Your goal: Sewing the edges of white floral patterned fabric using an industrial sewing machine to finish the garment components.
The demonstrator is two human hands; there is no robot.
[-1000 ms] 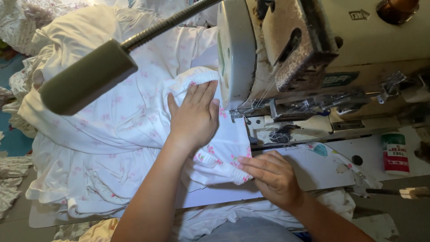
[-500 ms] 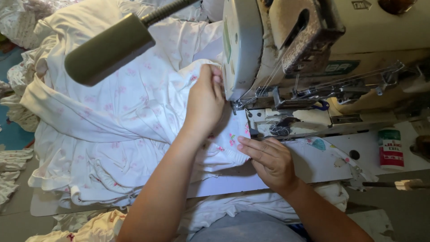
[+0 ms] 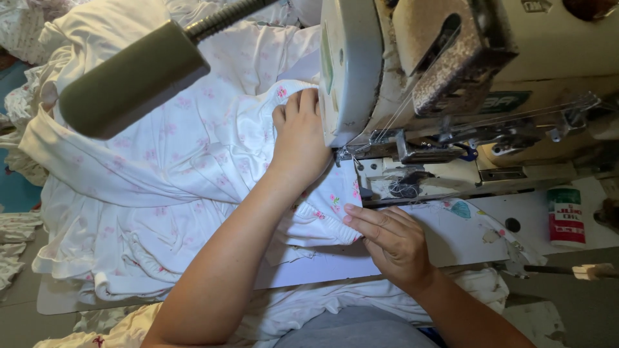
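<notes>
A white garment with small pink flowers lies bunched across the sewing table, its hem running under the head of a cream sewing machine. My left hand lies flat on the cloth beside the machine head, fingers together, pressing it down close to the needle area. My right hand rests on the nearer hem, fingertips pinching the gathered edge against the white table.
A grey-green lamp head on a flexible neck hangs over the cloth at upper left. A small red, green and white bottle stands on the table at right. More white fabric is heaped at the left edge and on my lap.
My left hand has slid forward along the cloth towards the machine head. My right hand has stayed on the hem, and the fabric has fed further in.
</notes>
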